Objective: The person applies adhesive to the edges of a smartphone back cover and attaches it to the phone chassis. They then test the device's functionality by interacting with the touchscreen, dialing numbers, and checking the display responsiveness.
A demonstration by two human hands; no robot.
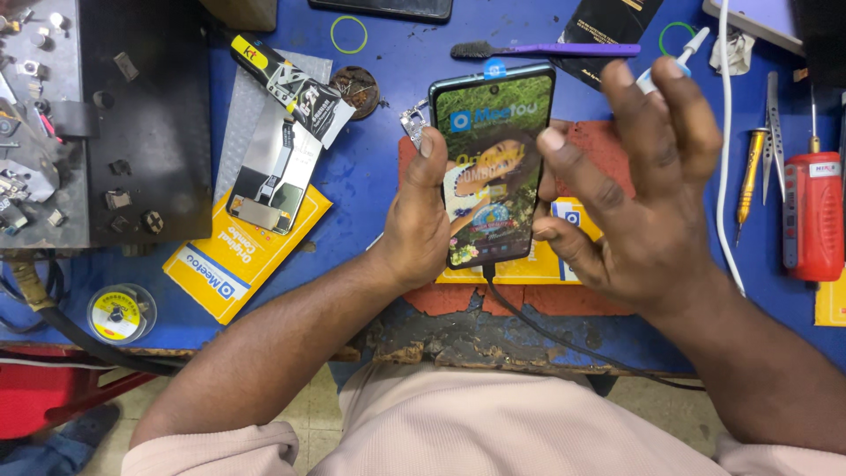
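Pale shirt lowest in frame; above it my hands work a phone [490, 163] over the blue bench [370, 185].

Left hand [421, 220] fingers clamp the phone's left edge, screen up and lit, apparently steadied for touch; right hand [636, 185] fingers spread, thumb at the screen's right edge. Black cable [564, 339] trails from the phone's bottom. Brush [538, 50], screwdriver [749, 176] and yellow box [238, 256] lie around; nothing blocks my hands.

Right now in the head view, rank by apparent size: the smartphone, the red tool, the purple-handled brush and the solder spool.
1. smartphone, though held nearer the camera in the left hand
2. red tool
3. purple-handled brush, long but thin
4. solder spool
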